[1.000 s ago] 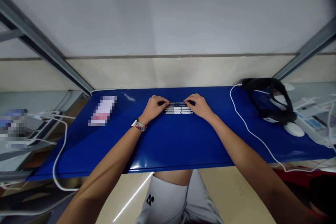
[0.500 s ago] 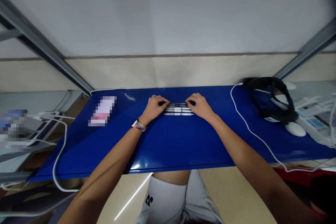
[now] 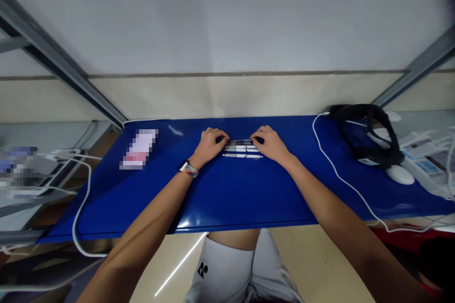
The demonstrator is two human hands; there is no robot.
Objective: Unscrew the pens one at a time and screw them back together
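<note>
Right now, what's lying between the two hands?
A row of pens lies side by side on the blue table, between the left hand and right hand, in the head view.

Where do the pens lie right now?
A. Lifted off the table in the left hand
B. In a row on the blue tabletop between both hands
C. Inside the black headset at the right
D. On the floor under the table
B: the pens lie side by side on the blue tabletop, with the left hand at one end and the right hand at the other.
</note>
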